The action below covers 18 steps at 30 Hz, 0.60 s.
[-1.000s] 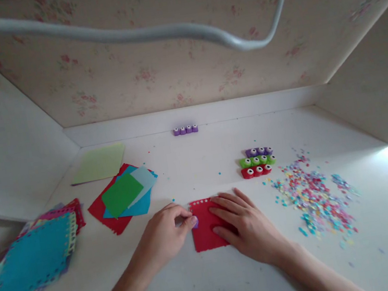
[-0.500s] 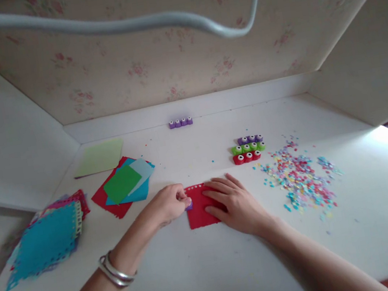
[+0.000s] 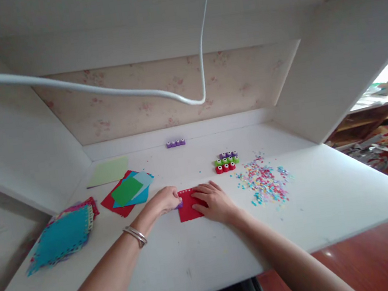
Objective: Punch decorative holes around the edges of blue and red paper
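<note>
A square sheet of red paper (image 3: pixel 188 210) lies on the white table (image 3: pixel 182 259), with a row of small punched holes along its far edge. My left hand (image 3: pixel 166 200), silver bangles on its wrist, is closed around a small purple craft punch (image 3: pixel 180 205) at the sheet's left edge. Most of the punch is hidden by the fingers. My right hand (image 3: pixel 214 202) lies flat with fingers spread on the right part of the red paper, pressing it to the table.
Purple punches (image 3: pixel 175 143) line up by the wall; purple, green and red punches (image 3: pixel 224 161) stand in rows right of centre. Paper confetti (image 3: pixel 263 181) is scattered at right. Coloured sheets (image 3: pixel 128 190) and a punched paper stack (image 3: pixel 61 236) lie left. A white cable (image 3: pixel 149 92) hangs in front.
The view has tilted up and turned right, so the table's front edge and the floor now show. Both hands keep their places on the paper and punch.
</note>
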Each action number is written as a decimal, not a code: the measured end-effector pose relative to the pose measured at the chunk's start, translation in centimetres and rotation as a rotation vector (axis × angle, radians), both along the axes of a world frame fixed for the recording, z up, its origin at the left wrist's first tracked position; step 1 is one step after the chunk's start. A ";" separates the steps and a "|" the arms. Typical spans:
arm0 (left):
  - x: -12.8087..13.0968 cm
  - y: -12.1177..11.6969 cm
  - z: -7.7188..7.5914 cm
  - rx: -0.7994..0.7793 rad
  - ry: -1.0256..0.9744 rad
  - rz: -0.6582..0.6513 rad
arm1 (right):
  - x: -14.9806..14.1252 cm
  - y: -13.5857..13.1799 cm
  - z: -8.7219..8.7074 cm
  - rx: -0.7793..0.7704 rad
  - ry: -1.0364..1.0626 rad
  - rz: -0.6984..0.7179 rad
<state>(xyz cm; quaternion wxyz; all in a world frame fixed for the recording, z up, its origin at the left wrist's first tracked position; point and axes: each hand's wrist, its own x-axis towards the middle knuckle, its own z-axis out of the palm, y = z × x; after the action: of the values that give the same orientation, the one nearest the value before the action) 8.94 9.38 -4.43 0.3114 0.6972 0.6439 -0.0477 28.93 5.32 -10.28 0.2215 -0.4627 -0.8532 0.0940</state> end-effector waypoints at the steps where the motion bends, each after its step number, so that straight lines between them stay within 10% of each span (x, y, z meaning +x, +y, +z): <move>1: -0.1 0.0 0.0 -0.003 0.001 -0.007 | 0.0 0.0 0.0 0.003 0.004 -0.001; 18: -5.0 -0.6 -0.6 0.337 -0.300 -0.140 | 0.3 0.4 0.0 -0.024 0.034 0.012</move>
<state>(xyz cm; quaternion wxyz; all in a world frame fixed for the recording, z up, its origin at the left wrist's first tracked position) 3.91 8.75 -5.02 0.2787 0.7815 0.5396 0.1429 29.24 5.73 -10.29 0.2299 -0.4584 -0.8510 0.1132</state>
